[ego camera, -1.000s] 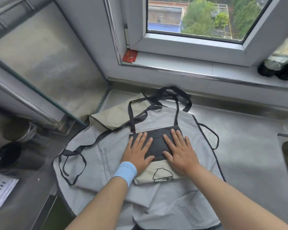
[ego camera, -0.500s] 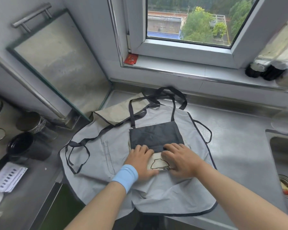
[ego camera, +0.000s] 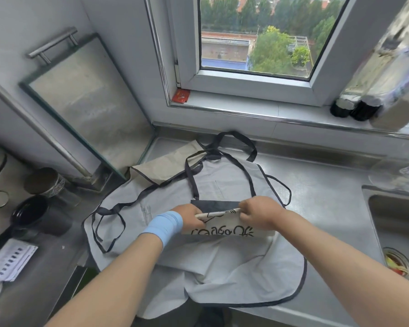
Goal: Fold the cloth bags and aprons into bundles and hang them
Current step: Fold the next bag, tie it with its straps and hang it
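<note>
A cream cloth bag (ego camera: 222, 228) with black printed drawings and a dark top band lies on a light grey apron (ego camera: 224, 270) spread over the steel counter. My left hand (ego camera: 190, 218), with a blue wristband, grips the bag's folded edge at its left end. My right hand (ego camera: 257, 212) pinches the same folded edge at its right end. The bag's near part is lifted and turned over toward the far side. The bag's black handles (ego camera: 222, 147) run out toward the window. A beige apron (ego camera: 165, 166) lies partly under the grey one at the back left.
A steel sink (ego camera: 397, 223) with a drain strainer is at the right. Dark jars (ego camera: 45, 182) and a black cup (ego camera: 31, 213) stand at the left, with a paper leaflet (ego camera: 10, 260) near them. A glass panel (ego camera: 85, 107) leans on the wall. Bottles (ego camera: 354, 107) sit on the window sill.
Both hands went from pressing flat on the bag to curling round its near edge, then lifted and rolled that edge away from me. The head view tilted upward.
</note>
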Available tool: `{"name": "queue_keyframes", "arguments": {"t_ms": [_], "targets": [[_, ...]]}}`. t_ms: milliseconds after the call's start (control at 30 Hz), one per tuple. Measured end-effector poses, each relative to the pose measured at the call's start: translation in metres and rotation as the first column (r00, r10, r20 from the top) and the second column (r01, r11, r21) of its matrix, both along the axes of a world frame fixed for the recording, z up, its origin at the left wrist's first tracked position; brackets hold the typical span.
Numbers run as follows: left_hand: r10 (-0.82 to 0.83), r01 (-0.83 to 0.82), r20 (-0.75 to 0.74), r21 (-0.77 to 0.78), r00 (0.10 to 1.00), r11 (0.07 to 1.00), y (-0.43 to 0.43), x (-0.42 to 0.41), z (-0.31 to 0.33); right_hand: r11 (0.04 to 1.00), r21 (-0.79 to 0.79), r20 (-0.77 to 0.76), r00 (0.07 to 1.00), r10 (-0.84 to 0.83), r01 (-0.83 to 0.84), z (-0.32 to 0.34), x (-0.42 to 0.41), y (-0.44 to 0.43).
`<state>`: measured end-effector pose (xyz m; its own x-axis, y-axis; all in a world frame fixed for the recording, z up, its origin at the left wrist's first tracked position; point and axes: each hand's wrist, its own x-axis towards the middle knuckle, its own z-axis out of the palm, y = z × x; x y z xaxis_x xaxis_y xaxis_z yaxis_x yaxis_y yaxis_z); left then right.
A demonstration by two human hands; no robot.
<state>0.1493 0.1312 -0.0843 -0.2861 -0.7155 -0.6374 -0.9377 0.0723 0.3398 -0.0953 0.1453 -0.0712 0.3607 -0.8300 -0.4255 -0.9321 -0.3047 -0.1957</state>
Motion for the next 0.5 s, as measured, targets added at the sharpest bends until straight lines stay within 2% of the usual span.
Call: {"name": "queue_keyframes", "arguments": {"t_ms": [133,300,333,400,433,500], "targets": [[0.058,-0.056,0.016,-0.104,0.998,0.993,-0.02,-0.003,0.001,0.994,-0.028,0.009,0.995,-0.102,0.102,-0.01,-0.007,-0.012],[0.234,-0.235,-0.03,-0.195,0.972,0.952,-0.032,-0.008,-0.021,0.972,-0.155,0.039,0.984,-0.175,0.179,-0.034,-0.012,-0.02],[0.225,-0.217,0.006,-0.245,0.974,0.945,-0.031,-0.011,-0.024,0.967,-0.171,0.038,0.982,-0.184,0.187,-0.038,-0.012,-0.023],[0.15,-0.078,0.129,-0.442,0.98,0.893,-0.026,-0.022,-0.029,0.967,-0.192,-0.006,0.985,-0.174,0.169,-0.048,-0.011,-0.031],[0.095,0.017,0.173,-0.552,0.98,0.833,-0.021,-0.028,-0.03,0.968,-0.2,-0.025,0.987,-0.161,0.153,-0.052,-0.011,-0.035],[-0.04,0.152,0.18,-0.666,0.983,0.731,-0.011,-0.046,-0.034,0.972,-0.2,-0.051,0.989,-0.138,0.125,-0.055,-0.009,-0.04]]}}
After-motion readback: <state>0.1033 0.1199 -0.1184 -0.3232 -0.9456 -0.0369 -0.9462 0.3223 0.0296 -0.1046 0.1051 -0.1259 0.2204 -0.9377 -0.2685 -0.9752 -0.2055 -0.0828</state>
